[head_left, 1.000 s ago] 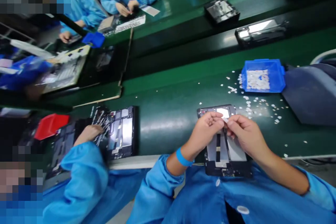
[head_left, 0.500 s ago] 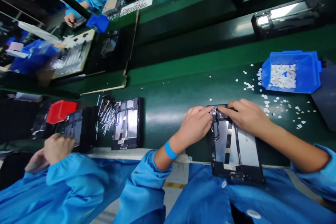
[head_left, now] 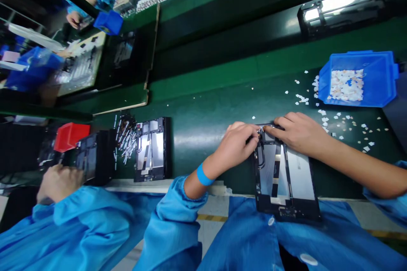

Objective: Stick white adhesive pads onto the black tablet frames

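An opened tablet (head_left: 299,173) with its inner parts bare lies in front of me, its near end reaching past the table edge over my lap. At its top left corner is my left hand (head_left: 237,146), closed, fingers curled and the tips pressed together; whatever they pinch is hidden. My right hand (head_left: 297,133) rests across the top edge, one finger pressing a spot near that same corner and the other fingers bent around the edge. A blue band (head_left: 204,175) circles my left wrist.
Right of my hands stands a blue bin (head_left: 378,80) of small white pieces, more scattered around it. Leftward lie a stack of opened tablets (head_left: 152,148), thin strips (head_left: 126,139) and a red bin (head_left: 71,136). A co-worker's hand (head_left: 60,182) works beside them; others sit across.
My left hand's fingers have curled in more at the tablet's corner. The right hand has shifted slightly along the top edge. The view has tilted down a little.
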`<action>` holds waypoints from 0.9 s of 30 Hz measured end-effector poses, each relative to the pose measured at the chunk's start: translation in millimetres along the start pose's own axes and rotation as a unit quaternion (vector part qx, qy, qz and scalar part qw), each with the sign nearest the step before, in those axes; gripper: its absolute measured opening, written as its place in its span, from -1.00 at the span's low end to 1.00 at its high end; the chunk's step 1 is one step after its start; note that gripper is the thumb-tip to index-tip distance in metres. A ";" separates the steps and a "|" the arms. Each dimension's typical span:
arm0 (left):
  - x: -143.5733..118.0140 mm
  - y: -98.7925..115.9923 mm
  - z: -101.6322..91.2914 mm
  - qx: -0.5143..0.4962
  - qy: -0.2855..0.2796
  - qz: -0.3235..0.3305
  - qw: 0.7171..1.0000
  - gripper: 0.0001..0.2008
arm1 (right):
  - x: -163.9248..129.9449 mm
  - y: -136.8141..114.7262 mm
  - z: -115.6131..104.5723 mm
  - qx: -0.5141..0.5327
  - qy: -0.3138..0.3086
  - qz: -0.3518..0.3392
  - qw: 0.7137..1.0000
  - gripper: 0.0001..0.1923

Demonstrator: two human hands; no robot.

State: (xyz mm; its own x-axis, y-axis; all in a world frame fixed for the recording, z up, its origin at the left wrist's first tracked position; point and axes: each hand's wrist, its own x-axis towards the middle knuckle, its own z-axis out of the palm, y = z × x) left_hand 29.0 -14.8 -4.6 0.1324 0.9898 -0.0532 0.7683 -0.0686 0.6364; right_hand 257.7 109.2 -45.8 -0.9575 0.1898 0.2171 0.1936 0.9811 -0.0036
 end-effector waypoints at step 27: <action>45.0 -11.1 14.0 -0.037 -0.034 -0.107 0.993 -0.87 | -0.6 3.8 8.7 0.028 0.028 0.014 0.999 -0.64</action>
State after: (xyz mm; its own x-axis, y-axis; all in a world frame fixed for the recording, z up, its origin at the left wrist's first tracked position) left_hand 35.2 28.8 -24.8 0.0151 0.9700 -0.2425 0.7354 0.1535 0.6600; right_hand 257.1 113.1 -54.4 -0.9382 0.2161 0.2705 0.2061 0.9764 -0.0653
